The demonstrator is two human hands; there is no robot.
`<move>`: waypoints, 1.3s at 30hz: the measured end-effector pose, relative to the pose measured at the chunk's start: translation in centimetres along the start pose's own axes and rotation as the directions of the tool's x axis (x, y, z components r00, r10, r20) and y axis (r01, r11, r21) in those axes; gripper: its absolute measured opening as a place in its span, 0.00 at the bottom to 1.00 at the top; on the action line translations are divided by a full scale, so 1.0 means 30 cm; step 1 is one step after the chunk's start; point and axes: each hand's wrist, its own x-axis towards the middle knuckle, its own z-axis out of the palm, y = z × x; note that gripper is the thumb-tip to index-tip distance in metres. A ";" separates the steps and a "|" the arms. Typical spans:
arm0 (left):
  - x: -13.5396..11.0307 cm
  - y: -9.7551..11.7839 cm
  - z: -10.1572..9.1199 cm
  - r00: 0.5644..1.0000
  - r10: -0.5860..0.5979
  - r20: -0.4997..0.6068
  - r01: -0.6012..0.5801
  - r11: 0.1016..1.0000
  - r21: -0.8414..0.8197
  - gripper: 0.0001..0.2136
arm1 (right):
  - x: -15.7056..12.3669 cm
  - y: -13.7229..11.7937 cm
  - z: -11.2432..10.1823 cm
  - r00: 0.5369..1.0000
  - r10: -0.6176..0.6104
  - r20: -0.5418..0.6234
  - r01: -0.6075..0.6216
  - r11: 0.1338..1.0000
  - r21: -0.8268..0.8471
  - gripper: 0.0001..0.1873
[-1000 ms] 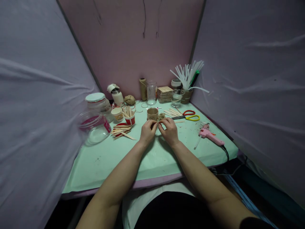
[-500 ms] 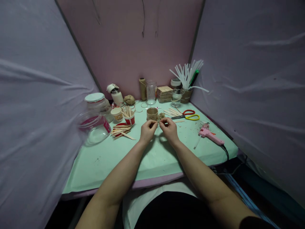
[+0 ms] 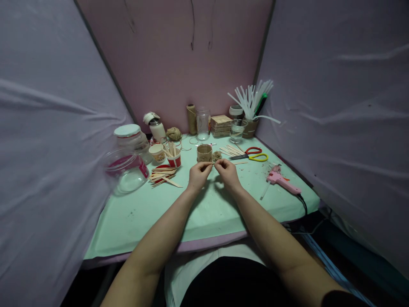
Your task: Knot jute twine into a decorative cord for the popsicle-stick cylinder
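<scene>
My left hand (image 3: 198,175) and my right hand (image 3: 227,172) meet over the middle of the mint-green table (image 3: 153,221), fingertips pinched together on a short piece of jute twine (image 3: 213,163). Just beyond the fingertips stands a small twine-wrapped cup (image 3: 204,152) with a loose tangle of twine (image 3: 217,155) beside it. Both hands hover a little above the tabletop, fingers curled.
Left: a clear jar on its side (image 3: 126,170), a lidded jar (image 3: 129,134), wooden sticks (image 3: 162,174), a red cup of sticks (image 3: 174,158). Right: scissors (image 3: 254,155), a pink glue gun (image 3: 283,181) with cord. Back: a twine ball (image 3: 174,134), a glass jar (image 3: 203,123), stacked wood squares (image 3: 221,125), white glue sticks (image 3: 252,100).
Both hands have lifted slightly and shifted a little away from me toward the wrapped cup, still pinching the twine. Nothing else on the table has moved.
</scene>
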 end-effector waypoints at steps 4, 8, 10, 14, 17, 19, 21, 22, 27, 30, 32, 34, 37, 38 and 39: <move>-0.007 0.010 -0.003 0.988 0.153 -0.034 -0.144 0.972 0.186 0.05 | -0.011 0.000 -0.008 0.941 -0.340 -0.002 0.321 0.890 -0.325 0.03; -0.010 0.015 -0.004 0.982 0.183 -0.037 -0.171 0.963 0.209 0.05 | -0.015 0.007 -0.011 0.882 -0.467 0.071 0.451 0.790 -0.416 0.03; -0.009 0.013 -0.003 0.991 0.128 -0.046 -0.119 0.979 0.163 0.06 | -0.016 0.007 -0.013 0.869 -0.485 0.098 0.478 0.774 -0.414 0.04; 0.000 0.002 -0.001 0.999 -0.033 -0.034 0.032 0.999 -0.022 0.07 | -0.015 -0.003 -0.014 0.875 -0.470 0.117 0.480 0.810 -0.336 0.06; 0.008 -0.008 -0.001 0.997 -0.081 -0.010 0.080 0.989 -0.121 0.08 | -0.008 -0.007 -0.013 0.940 -0.334 0.068 0.341 0.916 -0.213 0.07; 0.011 -0.014 -0.001 0.996 -0.089 0.003 0.089 0.985 -0.148 0.09 | -0.001 -0.002 -0.011 0.986 -0.165 0.037 0.168 0.982 -0.084 0.09; 0.012 -0.019 -0.001 0.996 -0.083 0.014 0.084 0.986 -0.142 0.10 | 0.007 0.008 -0.008 0.999 0.005 0.043 -0.007 0.999 0.049 0.11; 0.012 -0.021 -0.001 0.997 -0.077 0.019 0.078 0.989 -0.128 0.10 | 0.011 0.013 -0.007 0.996 0.070 0.052 -0.075 0.992 0.101 0.12; 0.007 -0.020 0.001 0.998 -0.058 0.030 0.060 0.996 -0.061 0.10 | 0.012 0.022 -0.004 0.990 0.138 0.039 -0.142 0.981 0.135 0.13; 0.005 -0.016 0.003 0.998 -0.056 0.025 0.057 0.997 -0.058 0.11 | 0.007 0.013 -0.007 0.998 0.069 0.011 -0.069 0.997 0.037 0.13; 0.004 -0.014 0.004 0.998 -0.056 0.012 0.057 0.997 -0.059 0.11 | 0.004 0.005 -0.008 0.999 0.032 -0.007 -0.032 0.999 -0.013 0.12; 0.004 -0.013 0.003 0.999 -0.054 0.006 0.054 0.998 -0.045 0.10 | 0.001 -0.001 -0.009 1.000 0.016 -0.014 -0.017 0.999 -0.035 0.12; 0.005 -0.013 0.001 0.999 -0.035 -0.005 0.035 0.999 0.007 0.10 | -0.003 -0.008 -0.008 1.000 0.010 -0.009 -0.010 0.999 -0.046 0.12; 0.005 -0.013 0.000 1.000 -0.027 -0.016 0.027 0.999 0.022 0.09 | -0.004 -0.009 -0.007 1.000 0.006 -0.006 -0.006 0.999 -0.050 0.12; 0.004 -0.013 0.000 0.999 -0.020 -0.030 0.021 0.999 0.030 0.09 | -0.005 -0.009 -0.006 1.000 0.002 -0.003 -0.002 0.999 -0.054 0.12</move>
